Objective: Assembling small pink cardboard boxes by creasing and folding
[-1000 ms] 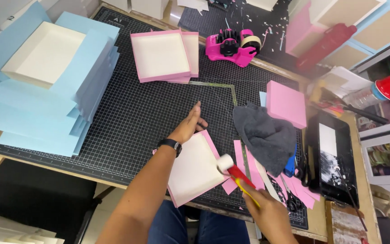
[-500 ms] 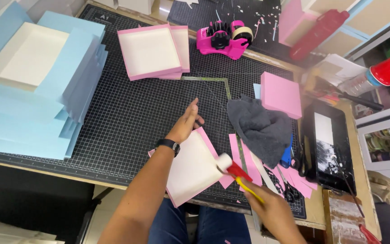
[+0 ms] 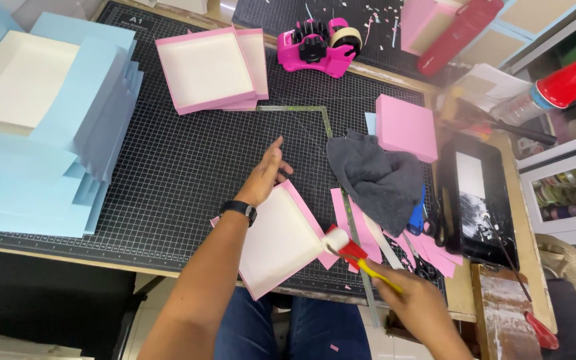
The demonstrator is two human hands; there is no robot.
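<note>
The right hand (image 3: 418, 307) is clenched around the yellow handle of a small glue roller (image 3: 347, 248), whose white roll rests against the right edge of a shallow pink-edged box tray (image 3: 280, 239). The left hand (image 3: 266, 175) grasps nothing: its palm presses on the far left edge of that tray, fingers spread loosely above the black cutting mat (image 3: 188, 167). The tray lies tilted at the near edge of the mat, its white inside facing up. Just right of the tray lie pink paper strips (image 3: 361, 223) and a crumpled grey cloth (image 3: 378, 180). Beyond the tray, farther up the mat, sit another pink tray (image 3: 205, 70) and a pink tape dispenser (image 3: 318, 47). Well left of the tray lies a stack of light blue sheets (image 3: 55, 153)
</note>
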